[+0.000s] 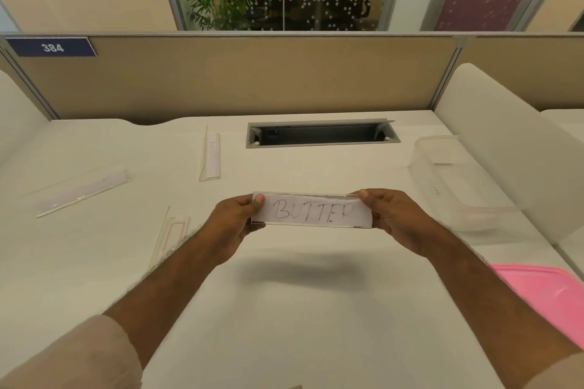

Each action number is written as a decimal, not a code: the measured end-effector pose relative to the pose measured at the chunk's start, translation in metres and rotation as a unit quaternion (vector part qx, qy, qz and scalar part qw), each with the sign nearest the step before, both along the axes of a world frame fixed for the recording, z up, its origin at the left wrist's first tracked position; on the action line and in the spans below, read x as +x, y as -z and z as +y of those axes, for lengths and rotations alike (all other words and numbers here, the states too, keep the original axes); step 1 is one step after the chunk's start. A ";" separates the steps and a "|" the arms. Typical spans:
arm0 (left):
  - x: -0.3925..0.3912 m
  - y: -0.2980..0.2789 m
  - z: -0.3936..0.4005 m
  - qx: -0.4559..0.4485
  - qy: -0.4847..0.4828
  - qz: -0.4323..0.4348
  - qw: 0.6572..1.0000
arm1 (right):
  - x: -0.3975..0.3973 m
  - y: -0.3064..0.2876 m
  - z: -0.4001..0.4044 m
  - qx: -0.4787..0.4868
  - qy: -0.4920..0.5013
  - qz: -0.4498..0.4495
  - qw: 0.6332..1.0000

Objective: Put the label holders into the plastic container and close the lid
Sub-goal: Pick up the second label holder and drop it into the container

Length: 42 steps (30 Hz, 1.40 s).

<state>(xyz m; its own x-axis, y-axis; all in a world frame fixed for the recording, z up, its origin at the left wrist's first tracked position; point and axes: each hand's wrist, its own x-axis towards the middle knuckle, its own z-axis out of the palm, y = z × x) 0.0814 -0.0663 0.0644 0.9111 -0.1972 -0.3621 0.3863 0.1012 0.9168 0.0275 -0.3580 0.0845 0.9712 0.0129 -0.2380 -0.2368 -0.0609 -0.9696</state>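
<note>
The sleeves point(72, 354) sit nearest, both forearms reaching out over the worktop point(284, 325). At the right edge lies the pink lid point(543, 290), off the container. Further out, the left hand point(232, 224) and right hand point(395, 219) hold one label holder point(311, 210) lifted above the worktop, its card reading "BUTTER". The fingers point(259, 199) of each hand pinch one end of it, thumb on the front.

To the left, a second holder point(170, 235) lies flat near the left forearm. Beyond it a third point(83, 191) lies far left, and a fourth point(211, 156) lies near the cable slot point(322, 134). The clear container point(458, 180) stands open at the right; it seems to hold a holder or two already, though its clear walls make that hard to tell.

The risks, as I judge them: a light end-pinch on smooth acrylic could slip in transit, the card could slide out if tilted, and a holder laid askew could stop the lid seating.
</note>
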 end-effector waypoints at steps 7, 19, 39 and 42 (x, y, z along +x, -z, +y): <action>0.011 -0.003 -0.029 0.032 0.036 -0.015 0.999 | 0.009 -0.014 -0.037 -0.159 -0.108 0.064 0.979; 0.031 -0.013 -0.124 0.072 0.064 -0.066 0.993 | 0.027 -0.043 -0.091 -0.225 -0.144 0.006 0.964; 0.024 0.133 -0.140 0.592 0.147 -0.291 0.737 | 0.020 -0.026 -0.245 -0.250 0.231 0.026 0.940; 0.027 0.135 -0.142 0.612 0.154 -0.289 0.720 | 0.032 -0.010 -0.245 -0.270 0.250 0.057 0.928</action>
<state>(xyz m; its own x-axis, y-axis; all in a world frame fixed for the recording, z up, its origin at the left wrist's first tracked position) 0.1080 -0.2079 -0.0706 0.9607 -0.2773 -0.0135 -0.2641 -0.9276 0.2641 0.0597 -0.6033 0.0948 0.7919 -0.5832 -0.1810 -0.4661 -0.3858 -0.7962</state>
